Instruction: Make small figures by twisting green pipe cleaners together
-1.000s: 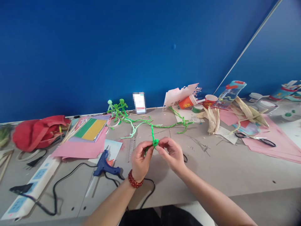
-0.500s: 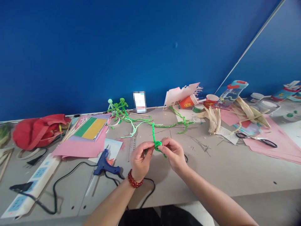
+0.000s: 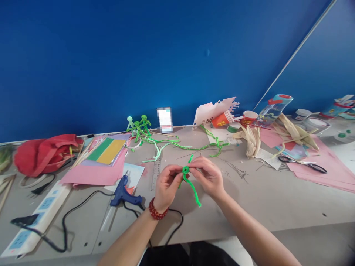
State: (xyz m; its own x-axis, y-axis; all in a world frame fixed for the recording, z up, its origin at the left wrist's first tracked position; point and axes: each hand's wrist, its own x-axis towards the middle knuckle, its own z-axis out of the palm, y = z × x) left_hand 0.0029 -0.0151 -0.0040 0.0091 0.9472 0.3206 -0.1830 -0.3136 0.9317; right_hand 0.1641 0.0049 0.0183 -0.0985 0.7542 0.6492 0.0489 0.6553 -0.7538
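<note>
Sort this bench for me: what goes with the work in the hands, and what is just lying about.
Likely part of the work:
- twisted green piece, in the fingers of the left hand and right hand
- loose green strands
- green figures

Probably just lying about:
- red bag
- red cups
- dry husks
- blue glue gun, untouched

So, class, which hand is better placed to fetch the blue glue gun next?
Left, I'd judge: the glue gun lies nearer the left hand; the right hand is farther across. Both pinch the green piece, so the left must let go.
</note>
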